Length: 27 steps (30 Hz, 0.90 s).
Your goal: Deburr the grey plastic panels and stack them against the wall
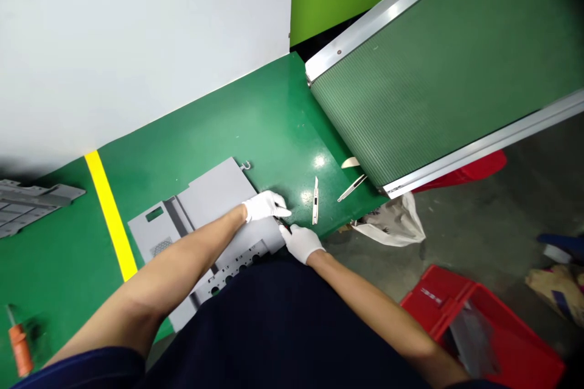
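Worktop point(260, 118) in green, yellow stripe point(108, 209), white wall point(137, 30), conveyor point(456, 79), gloved hands point(267, 205) point(303, 244) at edge of grey panel point(216, 188), grip unclear.

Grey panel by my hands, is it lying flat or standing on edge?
Lying flat: the grey panel shows its broad face upward on the green table, left hand over one side.
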Each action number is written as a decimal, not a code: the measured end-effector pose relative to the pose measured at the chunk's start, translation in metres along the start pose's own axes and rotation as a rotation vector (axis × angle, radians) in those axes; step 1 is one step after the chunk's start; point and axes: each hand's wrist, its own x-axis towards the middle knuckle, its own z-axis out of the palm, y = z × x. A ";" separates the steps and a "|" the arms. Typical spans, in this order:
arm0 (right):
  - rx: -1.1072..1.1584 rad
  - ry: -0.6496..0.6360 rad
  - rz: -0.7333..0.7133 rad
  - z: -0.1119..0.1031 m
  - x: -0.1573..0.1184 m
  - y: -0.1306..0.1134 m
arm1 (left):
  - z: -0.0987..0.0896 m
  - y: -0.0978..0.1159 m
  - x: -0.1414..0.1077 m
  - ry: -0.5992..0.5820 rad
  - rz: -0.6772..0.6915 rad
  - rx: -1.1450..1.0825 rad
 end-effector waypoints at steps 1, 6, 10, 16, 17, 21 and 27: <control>-0.040 -0.005 -0.036 0.001 0.001 0.003 | 0.000 0.000 -0.006 0.065 0.018 -0.116; 0.008 0.026 0.041 0.004 0.001 0.008 | -0.021 0.003 -0.022 0.428 0.034 -0.704; 0.164 0.060 0.143 -0.008 -0.003 0.006 | -0.061 -0.008 -0.034 0.566 0.091 -1.370; 0.226 0.090 0.144 -0.040 0.027 -0.016 | -0.101 -0.035 -0.062 0.637 0.186 -1.651; 0.231 0.093 0.132 -0.046 0.037 -0.025 | -0.104 -0.039 -0.066 0.652 0.187 -1.623; 0.232 0.074 0.105 -0.071 0.078 -0.061 | -0.118 -0.053 -0.072 0.759 0.103 -1.481; 0.224 0.062 0.087 -0.090 0.119 -0.093 | -0.138 -0.068 -0.065 1.031 -0.191 -1.177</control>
